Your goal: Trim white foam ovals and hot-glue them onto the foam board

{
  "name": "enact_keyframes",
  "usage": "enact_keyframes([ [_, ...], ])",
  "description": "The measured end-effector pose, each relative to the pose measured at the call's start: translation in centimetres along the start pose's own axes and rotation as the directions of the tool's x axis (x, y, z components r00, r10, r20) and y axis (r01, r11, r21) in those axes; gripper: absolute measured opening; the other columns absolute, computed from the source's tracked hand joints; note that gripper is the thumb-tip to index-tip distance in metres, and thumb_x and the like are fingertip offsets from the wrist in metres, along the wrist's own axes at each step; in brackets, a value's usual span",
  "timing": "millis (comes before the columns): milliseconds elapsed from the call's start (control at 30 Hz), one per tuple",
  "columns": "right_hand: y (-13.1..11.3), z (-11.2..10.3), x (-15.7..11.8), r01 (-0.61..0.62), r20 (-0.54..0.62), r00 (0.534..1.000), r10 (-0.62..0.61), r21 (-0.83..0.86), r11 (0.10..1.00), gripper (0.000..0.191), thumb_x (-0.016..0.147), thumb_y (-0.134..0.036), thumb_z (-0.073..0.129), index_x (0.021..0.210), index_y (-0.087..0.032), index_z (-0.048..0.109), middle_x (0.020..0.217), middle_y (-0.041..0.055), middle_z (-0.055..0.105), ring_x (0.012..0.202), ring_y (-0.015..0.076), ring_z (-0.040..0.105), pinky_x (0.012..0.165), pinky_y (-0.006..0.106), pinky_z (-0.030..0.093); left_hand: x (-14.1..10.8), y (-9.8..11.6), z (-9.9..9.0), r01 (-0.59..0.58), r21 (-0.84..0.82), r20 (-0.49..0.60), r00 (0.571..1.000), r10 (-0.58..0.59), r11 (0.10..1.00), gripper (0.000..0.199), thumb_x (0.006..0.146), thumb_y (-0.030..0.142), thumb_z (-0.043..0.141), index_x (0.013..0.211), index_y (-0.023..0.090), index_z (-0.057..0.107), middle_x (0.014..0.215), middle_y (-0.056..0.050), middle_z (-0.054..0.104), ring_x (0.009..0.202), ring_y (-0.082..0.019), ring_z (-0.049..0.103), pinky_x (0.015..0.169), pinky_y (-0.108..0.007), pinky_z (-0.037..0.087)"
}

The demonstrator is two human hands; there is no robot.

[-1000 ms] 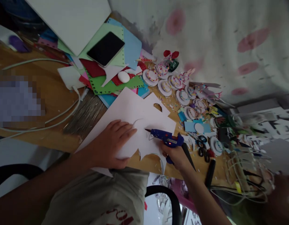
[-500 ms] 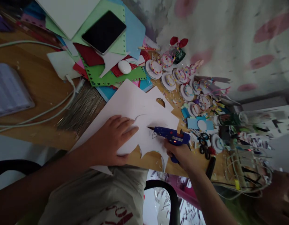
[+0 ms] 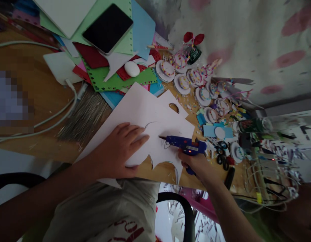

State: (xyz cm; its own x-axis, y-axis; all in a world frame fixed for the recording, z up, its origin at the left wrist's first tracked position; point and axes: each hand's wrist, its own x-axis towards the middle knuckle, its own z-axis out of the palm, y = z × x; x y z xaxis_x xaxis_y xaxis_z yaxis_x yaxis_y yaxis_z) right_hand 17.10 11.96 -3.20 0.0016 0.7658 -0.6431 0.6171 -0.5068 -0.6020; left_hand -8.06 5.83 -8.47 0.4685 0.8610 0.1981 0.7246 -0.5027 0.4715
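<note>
My left hand lies flat on a large white paper with cut, jagged lower edges, its fingers apart and holding nothing. My right hand is wrapped round the handle of a blue glue gun with a small red light lit. The gun's dark nozzle points left, over the paper, near some thin curled marks or strands. A thin curved line shows on the paper just beyond my left fingertips. Beside it lies another white piece with a round hole.
Small decorated paper hats crowd the back right. A black phone tops coloured sheets. Metal wires lie left. Black-handled scissors and a wire basket stand right. A person's arm shows at the far right edge.
The view has shifted slightly, so the phone and coloured sheets sit a little further up and left. Both hands keep nearly the same pose, with the glue gun still over the paper.
</note>
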Motion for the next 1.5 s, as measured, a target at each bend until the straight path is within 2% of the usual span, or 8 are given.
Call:
enact_keyframes([
  [533, -0.2, 0.0, 0.0, -0.025, -0.068, 0.998, 0.020, -0.078, 0.997, 0.013, 0.060, -0.022, 0.063, 0.065, -0.021, 0.051, 0.044, -0.0040, 0.043, 0.040, 0.0087, 0.035, 0.037, 0.022, 0.024, 0.1, 0.0, -0.1, -0.002, -0.026, -0.019, 1.000, 0.001, 1.000, 0.070, 0.069, 0.038, 0.064, 0.132, 0.012, 0.047, 0.135, -0.019, 0.048, 0.126, -0.036, 0.040, 0.109, -0.053, 0.027],
  [700, 0.4, -1.0, -0.2, -0.071, -0.053, 0.996, 0.066, -0.098, 0.993, 0.020, 0.062, -0.034, 0.070, 0.064, -0.020, 0.056, 0.049, -0.0009, 0.048, 0.045, 0.0105, 0.040, 0.039, 0.023, 0.028, 0.0, 0.0, -0.1, 0.005, -0.028, -0.014, 1.000, -0.005, 1.000, 0.069, 0.070, 0.038, 0.063, 0.132, 0.013, 0.046, 0.136, -0.018, 0.047, 0.126, -0.036, 0.039, 0.109, -0.053, 0.026],
  [800, 1.4, -1.8, -0.5, -0.010, 0.053, 0.999, 0.012, -0.030, 0.999, 0.030, 0.061, -0.043, 0.076, 0.075, -0.019, 0.064, 0.068, 0.0046, 0.060, 0.059, 0.0145, 0.050, 0.045, 0.024, 0.035, 0.0, -0.1, -0.2, 0.009, -0.024, 0.002, 1.000, -0.009, 1.000, 0.070, 0.070, 0.038, 0.062, 0.133, 0.013, 0.046, 0.136, -0.018, 0.047, 0.127, -0.035, 0.038, 0.110, -0.052, 0.025],
  [900, 2.2, -2.1, -0.7, -0.009, 0.128, 0.992, 0.003, 0.043, 0.999, 0.038, 0.061, -0.048, 0.078, 0.083, -0.020, 0.065, 0.079, 0.0052, 0.061, 0.065, 0.0149, 0.051, 0.047, 0.024, 0.035, 0.0, 0.0, -0.2, 0.011, -0.015, 0.012, 1.000, -0.011, 1.000, 0.070, 0.071, 0.039, 0.061, 0.133, 0.012, 0.046, 0.136, -0.018, 0.046, 0.128, -0.034, 0.037, 0.111, -0.051, 0.023],
  [1000, 2.3, -2.0, -0.9, -0.030, 0.124, 0.992, 0.021, 0.073, 0.997, 0.036, 0.060, -0.047, 0.079, 0.078, -0.020, 0.063, 0.072, 0.0029, 0.058, 0.061, 0.0135, 0.048, 0.046, 0.024, 0.033, 0.0, 0.0, -0.2, 0.013, -0.006, 0.013, 1.000, -0.013, 1.000, 0.069, 0.072, 0.040, 0.061, 0.133, 0.012, 0.047, 0.137, -0.018, 0.045, 0.128, -0.033, 0.036, 0.110, -0.050, 0.023],
  [1133, 1.9, -1.6, -0.8, 0.014, 0.067, 0.997, -0.022, 0.119, 0.993, 0.032, 0.056, -0.041, 0.079, 0.067, -0.018, 0.060, 0.064, 0.0005, 0.054, 0.060, 0.0120, 0.047, 0.052, 0.025, 0.037, -0.1, 0.0, -0.1, 0.001, 0.001, 0.000, 1.000, -0.001, 1.000, 0.069, 0.072, 0.039, 0.061, 0.134, 0.012, 0.046, 0.137, -0.019, 0.046, 0.128, -0.034, 0.037, 0.110, -0.051, 0.024],
  [1267, 1.6, -1.6, -0.5, -0.015, 0.078, 0.997, 0.003, 0.149, 0.989, 0.029, 0.057, -0.038, 0.077, 0.065, -0.017, 0.058, 0.061, -0.0003, 0.053, 0.055, 0.0103, 0.044, 0.046, 0.023, 0.030, 0.0, 0.0, -0.1, 0.004, 0.001, 0.002, 1.000, -0.004, 1.000, 0.068, 0.072, 0.039, 0.061, 0.133, 0.013, 0.046, 0.136, -0.018, 0.046, 0.128, -0.034, 0.037, 0.110, -0.051, 0.024],
  [1500, 2.1, -1.6, 0.1, 0.112, 0.144, 0.976, -0.161, 0.303, 0.946, 0.023, 0.064, -0.024, 0.069, 0.058, -0.019, 0.047, 0.057, -0.0043, 0.044, 0.054, 0.0087, 0.039, 0.051, 0.023, 0.032, 0.1, -0.1, -0.1, 0.007, 0.001, 0.011, 1.000, -0.007, 1.000, 0.069, 0.072, 0.040, 0.062, 0.132, 0.012, 0.047, 0.137, -0.018, 0.046, 0.127, -0.034, 0.037, 0.110, -0.051, 0.024],
])
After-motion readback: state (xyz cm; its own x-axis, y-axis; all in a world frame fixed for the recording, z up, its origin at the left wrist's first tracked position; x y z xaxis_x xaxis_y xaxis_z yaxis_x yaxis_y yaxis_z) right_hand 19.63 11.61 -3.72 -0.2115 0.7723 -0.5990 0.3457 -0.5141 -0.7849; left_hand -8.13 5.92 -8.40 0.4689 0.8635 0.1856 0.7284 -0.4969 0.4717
